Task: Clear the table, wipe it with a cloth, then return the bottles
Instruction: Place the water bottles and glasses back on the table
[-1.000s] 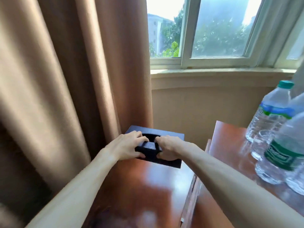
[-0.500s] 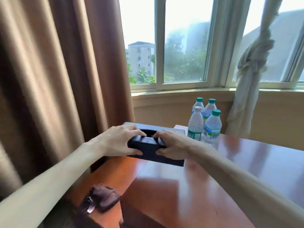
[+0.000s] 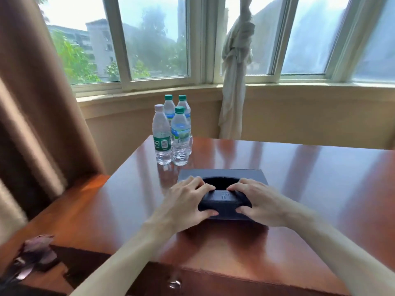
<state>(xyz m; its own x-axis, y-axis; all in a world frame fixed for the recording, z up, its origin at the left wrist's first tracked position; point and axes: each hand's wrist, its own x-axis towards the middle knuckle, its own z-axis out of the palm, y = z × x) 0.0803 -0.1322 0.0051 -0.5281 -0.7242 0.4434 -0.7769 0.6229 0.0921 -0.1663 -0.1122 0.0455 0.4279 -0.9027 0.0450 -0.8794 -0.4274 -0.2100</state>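
Both hands grip one dark box (image 3: 222, 190) by its near edge. The left hand (image 3: 188, 199) has its fingers curled over the rim of the oval top opening and its thumb against the front face; the right hand (image 3: 257, 200) mirrors this hold. A second ago the box was held over the lower side surface by the brown curtain (image 3: 36, 103); it now sits on, or just above, the main worktop (image 3: 320, 178), near the front edge. Contact with the wood cannot be confirmed.

Four water bottles (image 3: 172, 135) stand upright in a tight cluster at the far left corner of the worktop, apart from the box.

Judgement: the box appears to be returning to the worktop, which suggests the wiping step is complete. No cloth is visible.
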